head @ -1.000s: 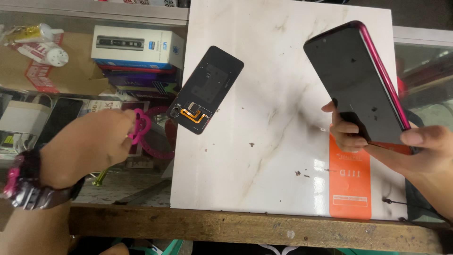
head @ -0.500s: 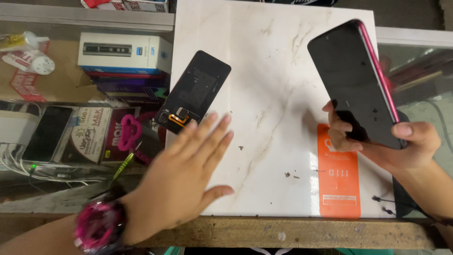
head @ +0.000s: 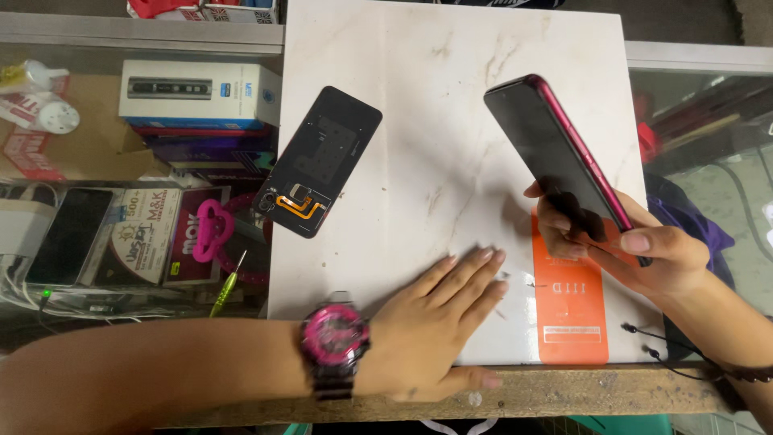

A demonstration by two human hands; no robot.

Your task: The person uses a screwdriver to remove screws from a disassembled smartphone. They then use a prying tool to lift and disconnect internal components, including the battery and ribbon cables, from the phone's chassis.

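From the head view we take the white marble slab (head: 451, 121) as our landmark. Our left hand (head: 439, 322) lies flat on its near edge, fingers spread and holding nothing. Our right hand (head: 636, 246) grips a magenta-edged phone (head: 555, 157) tilted above the slab's right side, over an orange rectangular card (head: 572, 314). A black back panel (head: 318, 161) overhangs the slab's left edge; a white oblong box (head: 197, 93) sits left of the slab.
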